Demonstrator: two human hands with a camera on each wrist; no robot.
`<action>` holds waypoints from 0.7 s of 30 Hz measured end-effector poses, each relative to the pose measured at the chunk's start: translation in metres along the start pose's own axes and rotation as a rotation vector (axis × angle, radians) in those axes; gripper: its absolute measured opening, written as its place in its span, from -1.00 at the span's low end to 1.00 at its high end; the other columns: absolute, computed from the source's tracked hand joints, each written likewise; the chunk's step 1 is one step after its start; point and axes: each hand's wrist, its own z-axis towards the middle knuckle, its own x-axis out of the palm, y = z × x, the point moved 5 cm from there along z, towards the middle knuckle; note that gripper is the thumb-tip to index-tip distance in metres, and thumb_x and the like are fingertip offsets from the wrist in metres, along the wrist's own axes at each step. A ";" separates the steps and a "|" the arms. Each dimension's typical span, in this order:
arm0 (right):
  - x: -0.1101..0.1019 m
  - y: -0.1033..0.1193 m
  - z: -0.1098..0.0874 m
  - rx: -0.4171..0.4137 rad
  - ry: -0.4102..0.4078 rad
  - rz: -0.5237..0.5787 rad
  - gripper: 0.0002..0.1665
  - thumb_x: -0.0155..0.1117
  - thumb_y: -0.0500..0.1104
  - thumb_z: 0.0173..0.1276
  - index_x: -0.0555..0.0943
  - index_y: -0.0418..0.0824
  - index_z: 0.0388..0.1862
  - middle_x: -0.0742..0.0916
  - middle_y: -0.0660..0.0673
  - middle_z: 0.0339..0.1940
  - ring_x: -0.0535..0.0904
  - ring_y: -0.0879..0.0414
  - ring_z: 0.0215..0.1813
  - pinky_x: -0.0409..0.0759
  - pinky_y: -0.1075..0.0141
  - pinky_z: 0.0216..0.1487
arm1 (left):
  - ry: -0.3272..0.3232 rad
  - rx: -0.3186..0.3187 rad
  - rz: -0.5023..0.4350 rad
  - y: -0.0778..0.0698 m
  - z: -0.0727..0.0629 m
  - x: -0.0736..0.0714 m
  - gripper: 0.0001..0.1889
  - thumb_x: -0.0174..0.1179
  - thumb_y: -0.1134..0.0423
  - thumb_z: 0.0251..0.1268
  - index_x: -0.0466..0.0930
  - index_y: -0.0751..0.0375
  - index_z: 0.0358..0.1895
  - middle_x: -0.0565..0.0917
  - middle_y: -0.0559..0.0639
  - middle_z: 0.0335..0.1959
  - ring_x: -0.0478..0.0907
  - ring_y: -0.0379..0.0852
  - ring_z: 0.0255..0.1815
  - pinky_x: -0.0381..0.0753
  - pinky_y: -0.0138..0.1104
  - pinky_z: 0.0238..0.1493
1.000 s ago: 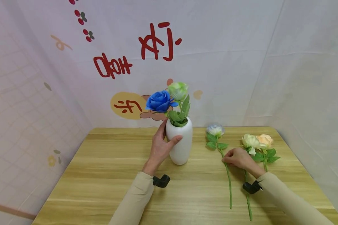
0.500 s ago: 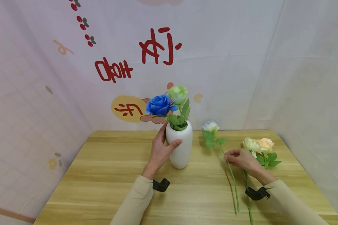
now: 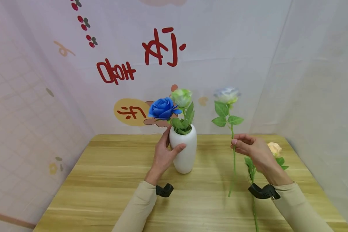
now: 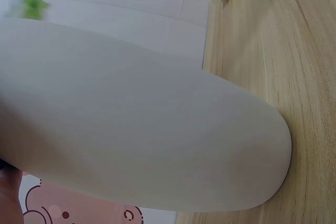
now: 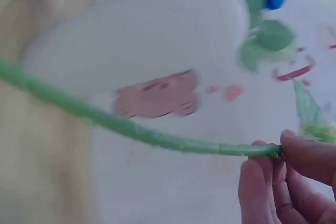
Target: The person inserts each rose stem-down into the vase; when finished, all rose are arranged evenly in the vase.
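My left hand holds the side of a white vase, its thumb across the front. The vase stands upright on the table and fills most of the left wrist view. In it are a blue rose and a pale green-and-white flower. To the right of the vase, my right hand pinches the green stem of an artificial white flower with a bluish tinge. That flower is upright and raised, blurred at the bloom, its leaves above my fingers.
A peach flower lies on the wooden table at the right, partly behind my right hand. Another flower's leaves and stem lie under that wrist. A printed white cloth wall rises behind the table.
My right hand has lifted the bluish-white flower off the table and turned it upright. Its bloom has risen. My left hand stays on the vase.
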 end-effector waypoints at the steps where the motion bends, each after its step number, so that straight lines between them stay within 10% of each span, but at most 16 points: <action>1: 0.001 0.008 0.001 -0.024 -0.009 0.038 -0.62 0.35 -0.13 0.52 0.56 -0.38 0.12 0.75 -0.01 -0.15 0.73 0.17 -0.07 0.70 0.35 0.06 | -0.001 0.001 -0.004 0.000 0.000 0.000 0.10 0.37 -0.40 0.16 0.17 0.16 0.63 0.40 0.10 0.52 0.44 0.02 0.46 0.45 -0.03 0.42; 12: 0.008 0.091 0.012 -0.344 -0.067 0.571 -0.89 0.23 -0.46 0.49 0.65 -0.32 -0.11 0.78 -0.12 -0.24 0.74 0.09 -0.15 0.74 0.34 -0.10 | -0.007 -0.005 -0.005 0.004 0.000 -0.005 0.10 0.38 -0.39 0.16 0.17 0.14 0.64 0.39 0.07 0.53 0.41 0.02 0.48 0.42 0.03 0.44; 21: 0.014 0.137 0.026 -0.464 -0.198 0.701 -0.75 0.40 -0.48 0.34 0.58 -0.46 -0.04 0.73 -0.25 -0.23 0.71 -0.02 -0.23 0.76 0.27 -0.12 | -0.007 0.009 -0.003 0.007 0.004 0.001 0.11 0.35 -0.45 0.13 0.19 0.11 0.63 0.40 0.03 0.52 0.44 -0.01 0.45 0.44 -0.01 0.43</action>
